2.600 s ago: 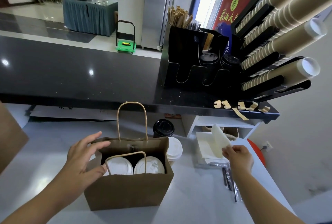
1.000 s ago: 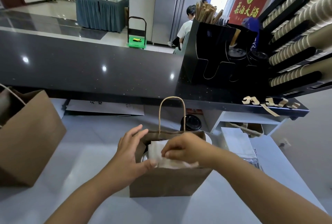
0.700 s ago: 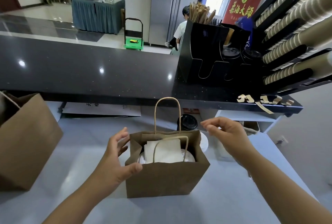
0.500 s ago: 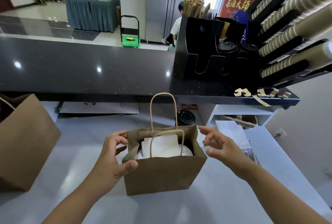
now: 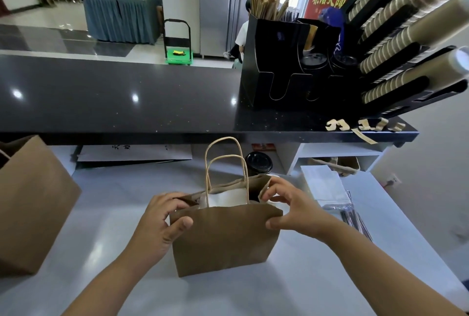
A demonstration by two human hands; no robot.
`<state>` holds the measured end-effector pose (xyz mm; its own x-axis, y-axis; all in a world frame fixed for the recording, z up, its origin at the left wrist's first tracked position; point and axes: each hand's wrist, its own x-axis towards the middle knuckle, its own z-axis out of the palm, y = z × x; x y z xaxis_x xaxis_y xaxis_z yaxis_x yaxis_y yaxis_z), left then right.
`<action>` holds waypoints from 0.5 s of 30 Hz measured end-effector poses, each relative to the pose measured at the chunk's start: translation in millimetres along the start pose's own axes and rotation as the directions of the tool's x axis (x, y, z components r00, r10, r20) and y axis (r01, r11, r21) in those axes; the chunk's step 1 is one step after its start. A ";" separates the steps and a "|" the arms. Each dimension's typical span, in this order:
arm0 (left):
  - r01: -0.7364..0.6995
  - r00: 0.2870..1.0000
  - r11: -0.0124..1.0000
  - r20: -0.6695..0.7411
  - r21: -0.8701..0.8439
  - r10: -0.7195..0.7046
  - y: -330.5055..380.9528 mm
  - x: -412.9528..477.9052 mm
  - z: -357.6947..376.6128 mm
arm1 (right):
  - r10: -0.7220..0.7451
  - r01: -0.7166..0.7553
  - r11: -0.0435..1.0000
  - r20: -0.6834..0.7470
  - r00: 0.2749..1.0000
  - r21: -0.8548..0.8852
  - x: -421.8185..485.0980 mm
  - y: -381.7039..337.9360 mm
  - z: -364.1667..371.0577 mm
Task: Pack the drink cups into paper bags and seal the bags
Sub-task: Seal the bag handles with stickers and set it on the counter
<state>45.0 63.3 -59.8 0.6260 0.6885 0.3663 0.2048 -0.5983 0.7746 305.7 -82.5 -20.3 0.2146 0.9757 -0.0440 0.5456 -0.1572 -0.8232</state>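
A brown paper bag (image 5: 225, 239) with twine handles stands on the pale counter in front of me. A white napkin (image 5: 228, 197) lies on top of the white-lidded cups inside, which it mostly hides. My left hand (image 5: 162, 221) pinches the bag's left top edge, thumb on the front panel. At the right top corner my right hand (image 5: 294, 210) grips the rim, fingers on the back panel and thumb on the front. The mouth of the bag is narrowed.
A second brown bag (image 5: 33, 204) stands at the left. A black-lidded cup (image 5: 258, 163) sits behind the bag. A napkin stack (image 5: 322, 183) and wrapped straws (image 5: 352, 216) lie to the right. The dark raised counter (image 5: 127, 102) carries a black organiser and cup dispensers (image 5: 406, 36).
My right hand laid a napkin into the bag, then let go. Both hands closed on the bag's top corners and the mouth has been pressed narrower.
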 end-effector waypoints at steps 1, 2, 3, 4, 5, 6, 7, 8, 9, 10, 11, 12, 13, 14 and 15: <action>-0.020 1.000 0.999 -0.014 0.029 0.021 -0.9 -0.5 0.2 | 0.002 -0.002 1.000 -0.001 1.000 -0.001 0.2 0.3 -0.9; -0.044 0.999 0.998 -0.024 0.052 0.045 -1.7 -0.8 0.5 | 0.004 -0.005 1.000 -0.005 1.000 -0.001 0.2 0.9 -1.5; -0.066 0.997 0.996 -0.029 0.067 0.068 -2.1 -1.1 0.8 | 0.008 -0.008 1.000 -0.010 1.000 0.002 0.1 1.6 -1.9; -0.085 0.996 0.994 -0.035 0.073 0.087 -2.8 -1.2 1.4 | 0.011 -0.011 1.000 -0.016 1.000 0.011 0.0 2.3 -2.1; -0.102 0.993 0.992 -0.045 0.074 0.105 -3.9 -1.0 2.3 | 0.013 -0.013 1.000 -0.021 1.000 0.025 0.0 3.0 -2.2; -0.114 0.991 0.991 -0.055 0.071 0.118 -4.5 -0.2 3.1 | 0.019 -0.017 0.999 -0.027 0.999 0.045 0.2 3.7 -2.0; -0.123 0.990 0.990 -0.065 0.065 0.128 -4.4 0.9 3.8 | 0.032 -0.029 0.997 -0.034 0.999 0.071 0.0 4.1 -2.0; -0.129 0.988 0.990 -0.076 0.058 0.133 -4.2 2.2 4.4 | 0.052 -0.047 0.993 -0.044 0.998 0.105 -0.1 4.0 -1.6; -0.130 0.987 0.990 -0.087 0.050 0.134 -3.8 3.7 4.9 | 0.072 -0.063 0.988 -0.055 0.996 0.144 -0.3 3.8 -1.4; -0.131 0.986 0.990 -0.096 0.044 0.135 -3.4 5.7 5.2 | 0.088 -0.074 0.981 -0.069 0.994 0.182 -0.2 3.4 -1.0; -0.136 0.985 0.990 -0.102 0.045 0.140 -3.7 7.6 5.0 | 0.100 -0.080 0.974 -0.085 0.991 0.211 0.2 3.1 -0.4; -0.150 0.982 0.987 -0.111 0.053 0.155 -3.9 9.5 5.1 | 0.108 -0.083 0.970 -0.101 0.989 0.227 0.7 2.5 -0.2; -0.170 0.977 0.983 -0.121 0.062 0.177 -4.8 11.4 4.7 | 0.111 -0.081 0.969 -0.117 0.987 0.235 1.2 1.9 0.2; -0.191 0.972 0.979 -0.128 0.072 0.199 -6.2 13.2 3.9 | 0.111 -0.077 0.967 -0.131 0.985 0.241 2.0 1.3 0.9; -0.210 0.967 0.974 -0.133 0.083 0.219 -7.4 15.2 3.0 | 0.109 -0.071 0.966 -0.141 0.984 0.249 2.4 1.0 1.6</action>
<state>55.2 76.9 -61.5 0.5500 0.5887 0.5924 0.1310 -0.7614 0.6350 305.4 -80.1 -22.1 0.3845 0.9216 -0.0529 0.3098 -0.1828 -0.9331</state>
